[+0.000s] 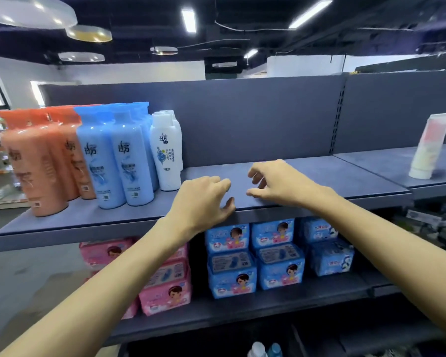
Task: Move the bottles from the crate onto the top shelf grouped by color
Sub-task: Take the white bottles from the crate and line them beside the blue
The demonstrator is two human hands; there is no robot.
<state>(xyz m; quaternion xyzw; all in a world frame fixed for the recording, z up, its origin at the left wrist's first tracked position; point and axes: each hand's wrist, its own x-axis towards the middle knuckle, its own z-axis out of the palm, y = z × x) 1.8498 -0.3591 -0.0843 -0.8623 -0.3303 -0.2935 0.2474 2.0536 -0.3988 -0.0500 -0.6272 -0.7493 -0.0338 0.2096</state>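
Hovering at top shelf [319, 176] edge: left hand [204, 199], right hand [276, 181], loosely curled, empty. Grouped far left: orange bottles [41, 161], blue bottles [116, 155], white bottles [166, 150]. Risk: clipping white bottles while adding more, toppling row.

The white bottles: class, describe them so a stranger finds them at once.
Start at the grey top shelf. At its left stand orange bottles, then blue bottles. The white bottles come last on the right, the only ones with white bodies and caps.
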